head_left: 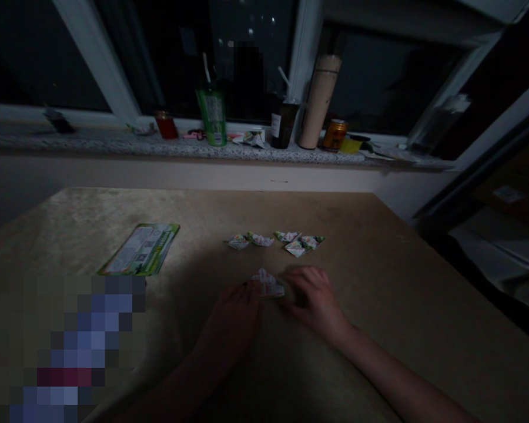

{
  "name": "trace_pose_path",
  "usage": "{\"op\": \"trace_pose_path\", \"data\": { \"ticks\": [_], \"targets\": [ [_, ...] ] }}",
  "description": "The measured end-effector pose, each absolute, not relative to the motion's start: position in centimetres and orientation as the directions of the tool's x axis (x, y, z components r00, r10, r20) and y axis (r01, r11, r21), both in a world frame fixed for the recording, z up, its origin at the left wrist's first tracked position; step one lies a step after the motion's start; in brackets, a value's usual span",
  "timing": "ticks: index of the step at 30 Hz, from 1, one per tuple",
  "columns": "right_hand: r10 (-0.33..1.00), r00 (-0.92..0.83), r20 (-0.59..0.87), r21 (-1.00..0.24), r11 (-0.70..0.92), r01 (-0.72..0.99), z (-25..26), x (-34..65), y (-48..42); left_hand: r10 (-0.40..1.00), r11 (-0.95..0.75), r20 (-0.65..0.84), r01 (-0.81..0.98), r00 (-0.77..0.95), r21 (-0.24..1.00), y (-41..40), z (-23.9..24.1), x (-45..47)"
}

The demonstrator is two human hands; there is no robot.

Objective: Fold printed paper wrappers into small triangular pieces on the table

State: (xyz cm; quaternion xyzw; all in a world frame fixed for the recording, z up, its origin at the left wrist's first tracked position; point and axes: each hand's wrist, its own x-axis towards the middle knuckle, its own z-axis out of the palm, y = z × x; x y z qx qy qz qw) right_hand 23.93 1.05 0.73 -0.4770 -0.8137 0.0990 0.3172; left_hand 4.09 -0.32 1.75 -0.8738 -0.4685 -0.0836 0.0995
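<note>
A small folded piece of printed paper (268,284) lies on the tan table (379,282) between my two hands. My left hand (235,314) rests with its fingers bent onto the paper's left edge. My right hand (311,296) presses its curled fingers on the paper's right edge. Just beyond, several small folded paper pieces (275,241) lie in a loose row. A green printed leaflet (141,249) lies flat to the left. The room is dim.
A stone window sill (114,142) behind the table holds a green bottle (212,117), a dark cup with a straw (284,123), a tall tan tube (320,103), an orange can (335,135) and a red jar (166,124). A blurred patch covers the lower left.
</note>
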Motion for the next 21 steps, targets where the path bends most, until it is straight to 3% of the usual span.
{"op": "trace_pose_path", "data": {
  "ticks": [5, 12, 21],
  "targets": [
    [0.814, -0.436, 0.383, -0.389, 0.57, 0.723, 0.9, 24.0, 1.2, 0.795, -0.575, 0.262, 0.817, 0.547, 0.043, 0.3, 2.4, 3.1],
    [0.658, -0.626, 0.42, -0.118, 0.723, 0.681, 0.6, 24.1, 1.9, 0.782, -0.622, 0.171, 0.733, 0.6, 0.275, 2.2, 1.7, 0.3],
    [0.654, -0.614, 0.442, -0.114, 0.72, 0.685, 0.5, 23.9, 2.2, 0.762, -0.643, 0.196, 0.69, 0.617, 0.333, 2.6, 1.2, 0.1]
  ]
}}
